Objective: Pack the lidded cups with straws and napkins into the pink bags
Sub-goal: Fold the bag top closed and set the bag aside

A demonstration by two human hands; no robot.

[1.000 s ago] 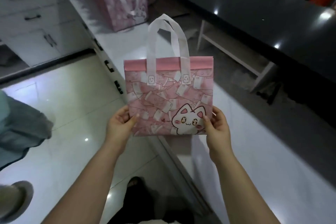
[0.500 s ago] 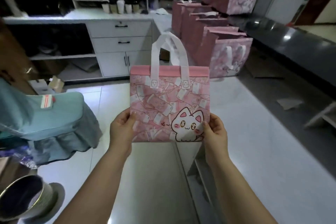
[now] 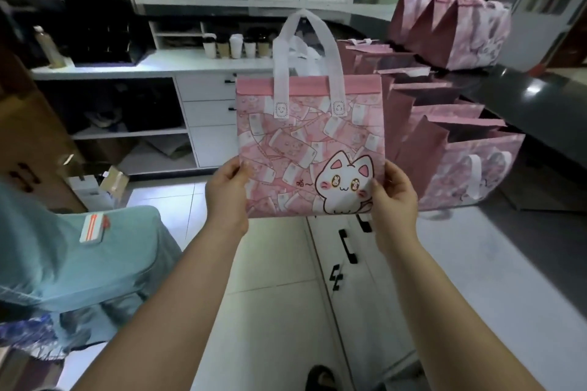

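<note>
At my 2 o'clock a white counter (image 3: pixel 476 263) carries a row of open pink bags (image 3: pixel 470 168). At 11 o'clock a back counter (image 3: pixel 165 65) holds lidded cups (image 3: pixel 235 46) in a row.

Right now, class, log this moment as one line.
left hand: grips pink bag, lower left edge | right hand: grips lower right edge | bag: flat, upright | cups: on back counter

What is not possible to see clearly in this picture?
Inside of the held pink bag, head view: hidden by its front panel.
Cups on the back counter: too small and dim to tell straws.
Row of pink bags: left ends covered by the held pink bag.
Fingers of left hand and right hand: behind the bag.
</note>
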